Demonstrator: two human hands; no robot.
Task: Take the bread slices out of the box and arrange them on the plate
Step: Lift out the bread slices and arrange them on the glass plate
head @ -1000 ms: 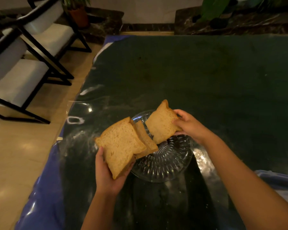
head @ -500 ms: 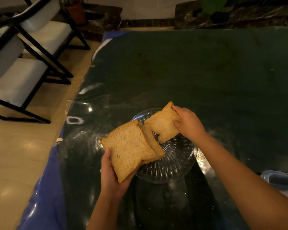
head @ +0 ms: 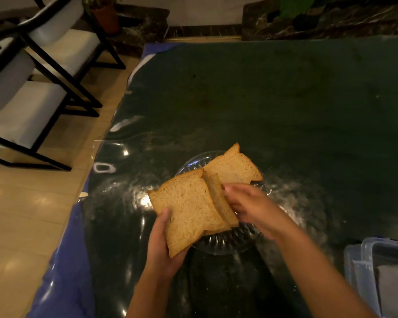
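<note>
Dealing bread slices from a held stack onto the glass plate.

The left hand [head: 163, 246] grips a stack of slices [head: 189, 210] by its lower corner, above the plate [head: 225, 246] on the dark surface [head: 285, 106]. One slice [head: 233, 167] rests on the plate's far side. The right hand [head: 251, 206] pinches the stack's rear slice, though blur hides its fingertips. Next, seemingly, that slice must be peeled free and laid beside the first. The stack's count is unclear; the box [head: 381, 271] is cut off at the lower right.
</note>
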